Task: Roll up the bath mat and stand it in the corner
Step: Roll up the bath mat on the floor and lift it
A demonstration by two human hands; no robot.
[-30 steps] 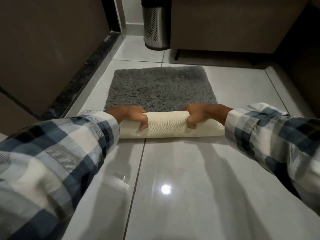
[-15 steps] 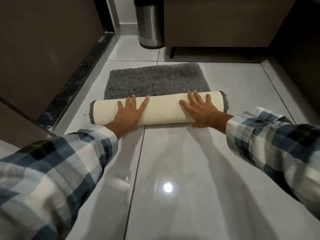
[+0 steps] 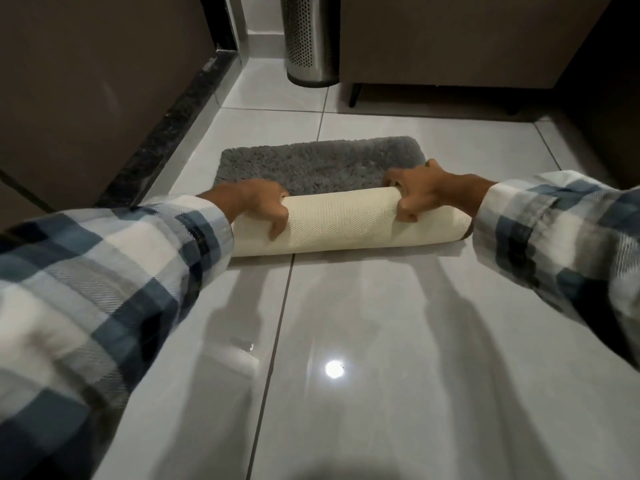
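A person in a blue and white plaid shirt is reaching both arms forward over a glossy grey tiled floor (image 3: 415, 323), and the bath mat (image 3: 341, 221) is lying across the middle of the frame, partly rolled. The rolled part is showing its cream mesh backing toward the camera, while the unrolled grey shaggy pile is stretching flat behind it toward the upper middle of the frame. The left hand (image 3: 258, 202) is gripping the roll left of its centre, fingers curled over the top and clamped down on the backing, the thumb pointing down the near face. The right hand (image 3: 420, 188) is gripping the roll right of its centre in the same way, fingers bent together and closed on the top edge. Both plaid sleeves are covering the 2 outer ends of the roll. In the upper middle of the frame a perforated steel bin (image 3: 309, 39) is standing on the tiles, just beside a dark cabinet (image 3: 467, 39) on short legs. A dark wall with a black stone skirting is running along the upper left of the frame.
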